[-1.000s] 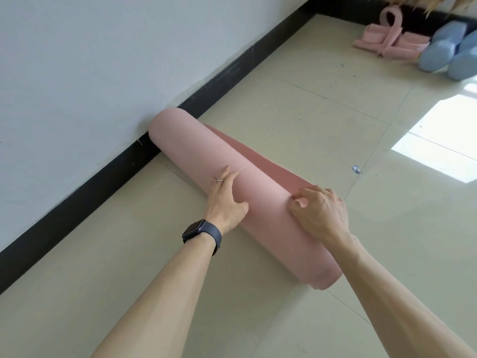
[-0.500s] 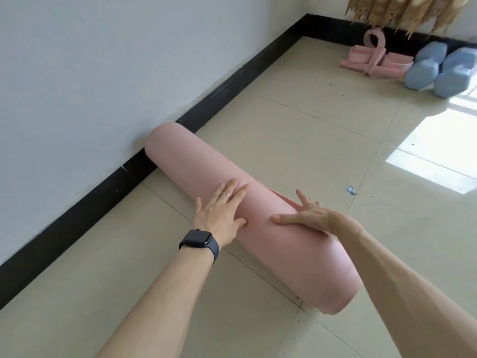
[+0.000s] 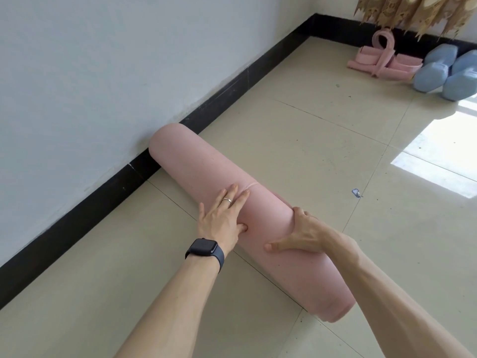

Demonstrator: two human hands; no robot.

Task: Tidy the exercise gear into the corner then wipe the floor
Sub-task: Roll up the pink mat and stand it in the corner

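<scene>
Pink mat (image 3: 206, 182) butts black skirting (image 3: 232, 86); blue dumbbells (image 3: 438, 71) near far corner.

You're pressing your left hand (image 3: 220, 219) flat on the rolled pink mat (image 3: 196, 164), fingers (image 3: 233, 193) lying straight, your right hand (image 3: 303, 235) curling over the mat just beside it, the mat's far end touching the black skirting (image 3: 232, 86), blue dumbbells (image 3: 449, 73) and pink gear (image 3: 379, 58) sitting together in the far corner.

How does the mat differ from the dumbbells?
The mat is pink, the dumbbells blue. The mat is a long smooth roll; the dumbbells are short and faceted. The left hand and right hand are on the mat; the dumbbells sit untouched farther off. Both rest on the floor.
</scene>
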